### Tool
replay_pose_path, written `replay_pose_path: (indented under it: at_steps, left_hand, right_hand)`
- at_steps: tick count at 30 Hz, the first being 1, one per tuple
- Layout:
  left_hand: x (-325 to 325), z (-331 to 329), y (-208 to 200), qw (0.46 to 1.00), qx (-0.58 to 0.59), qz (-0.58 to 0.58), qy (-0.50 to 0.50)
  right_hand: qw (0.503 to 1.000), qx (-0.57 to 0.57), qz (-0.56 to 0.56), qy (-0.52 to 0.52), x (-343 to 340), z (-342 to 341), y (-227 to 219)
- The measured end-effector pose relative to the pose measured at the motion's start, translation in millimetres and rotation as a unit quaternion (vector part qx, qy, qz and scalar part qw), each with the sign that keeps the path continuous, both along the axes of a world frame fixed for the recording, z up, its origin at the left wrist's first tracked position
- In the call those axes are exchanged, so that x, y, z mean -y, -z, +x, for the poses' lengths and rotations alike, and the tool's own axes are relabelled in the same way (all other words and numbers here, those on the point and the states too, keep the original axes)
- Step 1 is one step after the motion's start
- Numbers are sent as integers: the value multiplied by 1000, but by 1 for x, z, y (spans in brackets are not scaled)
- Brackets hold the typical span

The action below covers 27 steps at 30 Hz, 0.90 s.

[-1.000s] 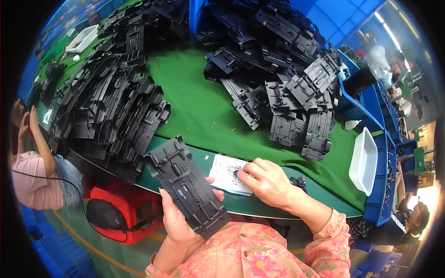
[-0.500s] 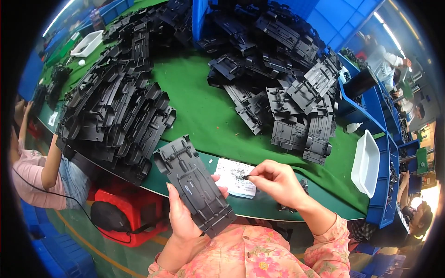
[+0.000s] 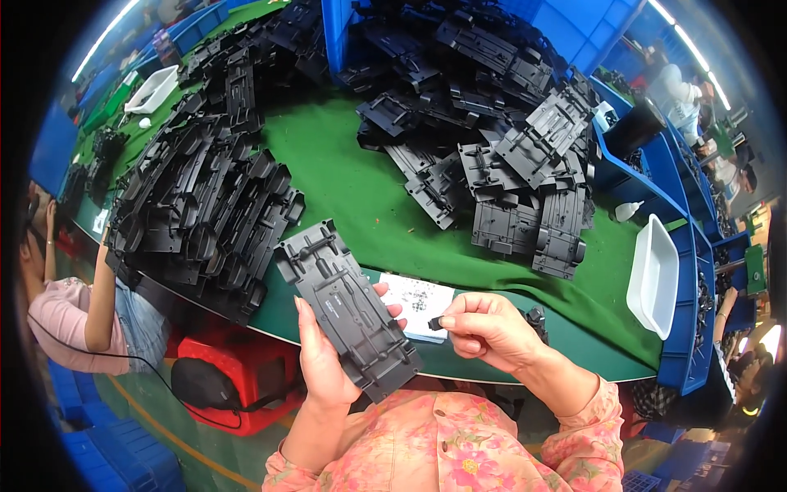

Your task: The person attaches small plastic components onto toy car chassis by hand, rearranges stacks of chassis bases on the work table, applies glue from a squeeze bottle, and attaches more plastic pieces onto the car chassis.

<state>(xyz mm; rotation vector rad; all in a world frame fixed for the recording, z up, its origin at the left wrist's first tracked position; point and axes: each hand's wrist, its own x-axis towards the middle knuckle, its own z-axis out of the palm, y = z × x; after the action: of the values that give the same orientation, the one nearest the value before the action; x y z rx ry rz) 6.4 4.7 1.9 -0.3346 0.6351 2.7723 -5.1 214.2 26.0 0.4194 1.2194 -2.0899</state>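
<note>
A black plastic chassis plate (image 3: pixel 348 307), long and ribbed, is held tilted in my left hand (image 3: pixel 326 361), with the thumb on its left edge and fingertips showing past its right edge. My right hand (image 3: pixel 492 330) pinches a small black plastic part (image 3: pixel 435 323) between thumb and fingertips, to the right of the plate and apart from it. Behind the two hands, a stack of white paper (image 3: pixel 416 299) with small dark marks lies at the table's near edge. Several small black parts (image 3: pixel 535 320) sit just beyond my right hand, partly hidden by it.
Stacked black chassis plates (image 3: pixel 205 205) stand at left; a loose heap (image 3: pixel 525 148) lies at right on green cloth (image 3: pixel 328 156). A white tray (image 3: pixel 653 279), a small white bottle (image 3: pixel 628 211) and blue bins (image 3: pixel 689 312) line the right. Another person (image 3: pixel 78 316) sits at left beside a red stool (image 3: pixel 234 377).
My right hand has drawn back from over the paper, and the small black part now shows more plainly in its pinch. The chassis plate has shifted slightly in view, still in my left hand.
</note>
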Motion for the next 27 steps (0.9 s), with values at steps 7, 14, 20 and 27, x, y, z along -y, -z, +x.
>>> replay_pose_path:
  at_steps: [7,14,20,27]
  left_hand:
    - [-3,-2,-3,999,-10,-29,13]
    - [-5,-3,-2,998,-29,-44,20]
    - [-5,3,-2,1000,-1,12,12]
    - [-5,4,-3,1000,5,-10,19]
  right_hand:
    - [903,-339,249,-83,0,8,-8]
    - [524,-747,395,-104,0,13,-1]
    - [466,-782,399,-110,-1,15,-1]
    - [420,-802,410,-113,2,17,2]
